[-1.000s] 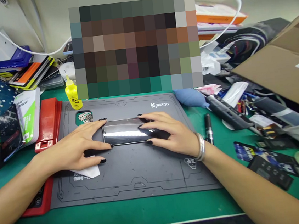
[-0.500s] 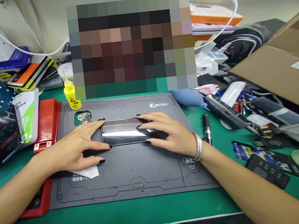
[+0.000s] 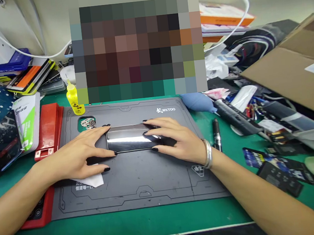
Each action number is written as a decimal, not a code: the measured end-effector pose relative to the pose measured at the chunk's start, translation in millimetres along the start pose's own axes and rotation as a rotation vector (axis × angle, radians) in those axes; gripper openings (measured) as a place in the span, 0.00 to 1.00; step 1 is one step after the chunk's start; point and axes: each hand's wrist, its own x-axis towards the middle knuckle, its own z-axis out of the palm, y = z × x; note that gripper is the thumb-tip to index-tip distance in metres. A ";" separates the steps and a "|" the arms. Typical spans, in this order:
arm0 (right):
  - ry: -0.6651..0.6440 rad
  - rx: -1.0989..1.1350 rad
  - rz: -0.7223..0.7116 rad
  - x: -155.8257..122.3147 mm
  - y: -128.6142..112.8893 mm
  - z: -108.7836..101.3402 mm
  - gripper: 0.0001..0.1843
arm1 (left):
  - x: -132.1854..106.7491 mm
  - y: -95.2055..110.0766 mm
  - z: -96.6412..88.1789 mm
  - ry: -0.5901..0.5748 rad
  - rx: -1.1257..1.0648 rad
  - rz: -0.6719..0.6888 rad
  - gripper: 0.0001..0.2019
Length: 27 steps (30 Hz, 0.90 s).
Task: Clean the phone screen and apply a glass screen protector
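A dark, glossy smartphone lies lengthwise across the grey work mat, a bright streak reflecting off its face. My left hand grips its left end, with fingertips on the far and near edges. From the other side, my right hand holds the right end, its fingers on both long edges and one resting on the glass. That end is partly hidden under the hand. Beneath my left palm, a white piece of paper or cloth pokes out onto the mat.
Left of the mat stand a red device and a yellow dropper bottle. A blue air blower, a black pen-shaped tool and a cardboard box lie to the right. Clutter lines both sides; pixelation covers the far middle.
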 end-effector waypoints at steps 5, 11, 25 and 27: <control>-0.003 0.006 0.002 -0.1 -0.5 -0.1 0.15 | 0.1 0.1 -0.2 -0.004 0.015 0.004 0.16; -0.002 0.010 0.008 -0.1 -0.4 0.1 0.15 | -0.2 -0.4 0.3 -0.009 0.019 0.000 0.16; 0.008 -0.003 -0.017 0.2 1.8 0.8 0.15 | 0.4 0.9 0.2 -0.010 0.010 -0.005 0.16; 0.021 -0.007 -0.028 0.1 1.7 1.1 0.15 | 0.6 1.2 0.0 -0.013 0.011 -0.006 0.16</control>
